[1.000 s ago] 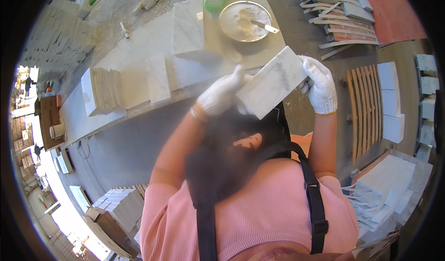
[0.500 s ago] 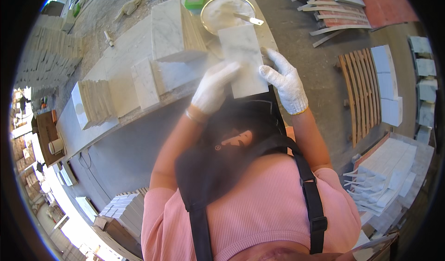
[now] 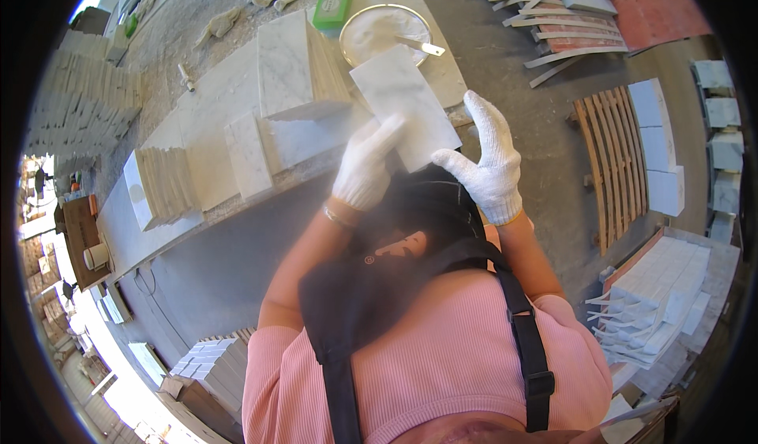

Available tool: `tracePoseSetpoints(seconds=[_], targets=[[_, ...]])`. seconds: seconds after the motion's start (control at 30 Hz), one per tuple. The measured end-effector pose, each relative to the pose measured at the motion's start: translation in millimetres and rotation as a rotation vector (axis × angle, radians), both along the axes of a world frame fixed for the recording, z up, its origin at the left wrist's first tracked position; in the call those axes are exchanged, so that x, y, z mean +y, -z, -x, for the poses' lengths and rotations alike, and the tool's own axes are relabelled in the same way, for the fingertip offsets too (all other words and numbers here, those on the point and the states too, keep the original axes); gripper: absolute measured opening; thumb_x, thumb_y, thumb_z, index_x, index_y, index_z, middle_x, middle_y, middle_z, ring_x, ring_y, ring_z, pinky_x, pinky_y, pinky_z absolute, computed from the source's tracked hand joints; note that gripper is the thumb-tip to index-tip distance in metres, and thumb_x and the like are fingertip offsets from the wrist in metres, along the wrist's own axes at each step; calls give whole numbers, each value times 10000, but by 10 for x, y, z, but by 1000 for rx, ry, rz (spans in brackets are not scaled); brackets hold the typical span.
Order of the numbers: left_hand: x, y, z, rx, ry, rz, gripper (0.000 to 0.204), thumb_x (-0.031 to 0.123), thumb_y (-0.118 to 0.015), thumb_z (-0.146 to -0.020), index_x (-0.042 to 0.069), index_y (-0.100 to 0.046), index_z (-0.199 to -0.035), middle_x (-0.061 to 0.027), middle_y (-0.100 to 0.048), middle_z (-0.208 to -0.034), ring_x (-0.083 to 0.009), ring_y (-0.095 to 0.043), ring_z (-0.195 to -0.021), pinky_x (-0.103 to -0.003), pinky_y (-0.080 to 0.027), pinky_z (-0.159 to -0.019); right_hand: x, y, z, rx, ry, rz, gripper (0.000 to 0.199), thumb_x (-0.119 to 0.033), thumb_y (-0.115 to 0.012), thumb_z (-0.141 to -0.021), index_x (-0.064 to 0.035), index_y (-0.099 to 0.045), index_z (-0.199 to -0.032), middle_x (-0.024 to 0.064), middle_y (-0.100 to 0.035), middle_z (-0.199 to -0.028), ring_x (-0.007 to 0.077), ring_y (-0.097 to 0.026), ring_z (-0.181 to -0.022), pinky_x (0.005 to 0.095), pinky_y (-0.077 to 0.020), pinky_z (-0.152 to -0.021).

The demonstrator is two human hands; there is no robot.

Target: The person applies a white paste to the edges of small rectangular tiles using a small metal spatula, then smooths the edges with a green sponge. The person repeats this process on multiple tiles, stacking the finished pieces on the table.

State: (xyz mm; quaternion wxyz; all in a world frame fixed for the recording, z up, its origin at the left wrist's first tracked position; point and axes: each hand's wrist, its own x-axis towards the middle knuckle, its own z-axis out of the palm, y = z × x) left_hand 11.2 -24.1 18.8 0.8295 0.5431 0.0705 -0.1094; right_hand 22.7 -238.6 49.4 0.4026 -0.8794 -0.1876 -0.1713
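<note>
- One long desk stretches from 8 round to 12 o'clock of the marble tile.
- A slatted wooden pallet lies well apart, between 3 and 4 o'clock.
- At 10 o'clock on the desk, a block of veined slabs is packed face to face.
- Farther off, at 8 o'clock, a smaller row of pale tiles sits near the desk's front edge.
- The grey-veined marble tile is tilted at the desk's edge, broad face up, its upper end just in front of the bowl in view.
- That round bowl, holding white matter, stands at 12 o'clock.
- Of the two gloved hands, kept apart by the tile, the left hand is at 7 o'clock, clamped on its near side, hazily seen.
- The right hand, at 4 o'clock, has thumb and fingers spread wide; whether its thumb touches the tile cannot be told.
- A green box stands at 11 o'clock, beside the bowl.
- Smallest, a scraper leans across the bowl's rim.
</note>
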Motion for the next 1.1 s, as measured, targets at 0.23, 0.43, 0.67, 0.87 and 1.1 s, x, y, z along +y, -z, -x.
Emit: tracePoseSetpoints(seconds=[0.23,0.43,0.67,0.87,1.1], targets=[[6,86,-4,-63,-17,9,352,250,-575,-1104,-1,-630,-1345,-69,-691,-1225,-179,-674,-1098,-330,-549,-929,-130,-47,-28,425,149,-480,623,-149,-828,-918,-14,-580,-1473,154,-697,-1335,247,-677,-1232,362,-535,-1048],[-192,-224,81,-64,7,-82,374,251,-540,-1117,-18,-595,-1371,-69,-682,-1234,-205,-667,-1070,-358,-534,-929,-46,-162,54,853,-51,-797,454,-258,-682,-1025,29,-635,-1375,81,-735,-1083,121,-678,-849,262,-542,-720],[122,-807,269,5,525,-503,306,263,-654,-991,14,-737,-1149,-212,-735,-1056,-321,-698,-974,-401,-552,-873,-138,-119,-174,733,-132,-807,323,-221,-674,-999,24,-716,-1206,54,-737,-955,93,-661,-794,236,-511,-687],[419,-1451,429,-685,175,-1348,566,346,-873,-765,72,-723,-1237,-138,-713,-1256,-331,-682,-1140,-448,-521,-1006,-34,-371,-295,854,-261,-693,288,-168,-655,-961,18,-735,-1165,35,-729,-925,85,-659,-828,236,-514,-741],[535,-1603,75,-705,265,-1643,911,355,-921,-622,112,-588,-1434,-136,-605,-1402,-374,-577,-1280,-518,-452,-1079,512,-548,-539,962,-461,-938,288,-188,-652,-1011,27,-729,-1186,48,-739,-930,93,-668,-781,248,-539,-731]])
